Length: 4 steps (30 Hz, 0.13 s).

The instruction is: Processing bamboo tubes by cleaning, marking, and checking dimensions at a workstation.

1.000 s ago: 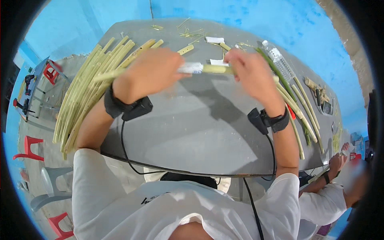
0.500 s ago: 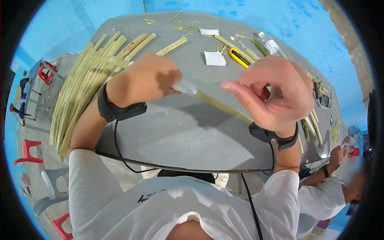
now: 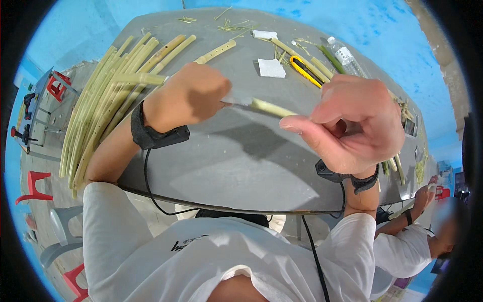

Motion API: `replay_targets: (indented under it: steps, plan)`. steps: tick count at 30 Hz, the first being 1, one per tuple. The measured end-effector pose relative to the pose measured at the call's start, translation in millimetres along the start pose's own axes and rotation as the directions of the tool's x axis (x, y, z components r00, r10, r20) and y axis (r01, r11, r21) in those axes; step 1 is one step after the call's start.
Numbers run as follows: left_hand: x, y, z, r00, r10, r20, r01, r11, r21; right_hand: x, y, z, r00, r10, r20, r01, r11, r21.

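Observation:
My left hand [image 3: 193, 98] is closed round a pale green bamboo handle [image 3: 138, 78], whose back end sticks out to the left above the pile. From its fingertips a thin, blurred blade-like piece [image 3: 236, 104] points right, toward the end of a slim bamboo tube [image 3: 271, 108]. I cannot make out whether the two touch. My right hand [image 3: 357, 123] has its fingers curled and its thumb along that tube, and hides the tube's far part. Both hands are above the grey table [image 3: 241, 171]. Several long bamboo tubes [image 3: 95, 116], some with holes, lie side by side at the left.
A short holed bamboo tube [image 3: 219, 50], a yellow utility knife [image 3: 306, 71], white paper [image 3: 271, 68], a clear bottle [image 3: 344, 58] and bamboo shavings [image 3: 234, 26] lie farther back. A person [image 3: 402, 251] sits at the right. Red stools [image 3: 35, 186] stand at the left.
The bamboo tube by my right hand has risen, and its end sits slightly farther right. My right hand has shifted slightly right. The bamboo handle in my left hand now shows more sharply.

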<state>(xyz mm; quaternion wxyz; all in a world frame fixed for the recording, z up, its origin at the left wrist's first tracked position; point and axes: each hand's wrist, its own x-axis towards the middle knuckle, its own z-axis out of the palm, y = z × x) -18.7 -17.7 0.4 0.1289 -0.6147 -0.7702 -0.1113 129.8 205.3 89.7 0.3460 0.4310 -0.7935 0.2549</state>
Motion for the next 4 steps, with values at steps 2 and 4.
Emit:
replay_targets:
  steps: [2, 4]
  plan:
    - [2.7, 3.9, 2.0, 0.997, -0.068, 0.036, 0.066, 0.996, 0.060, 0.0, 0.0, 0.0, 0.999, -0.027, 0.028, 0.027, 1.000, 0.009]
    - [1.4, 6.4, 9.3, 0.996, -0.072, -0.045, 0.073, 0.997, 0.021, -1.3, -2.1, 5.3, 0.999, 0.007, -0.041, -0.005, 0.998, 0.062]
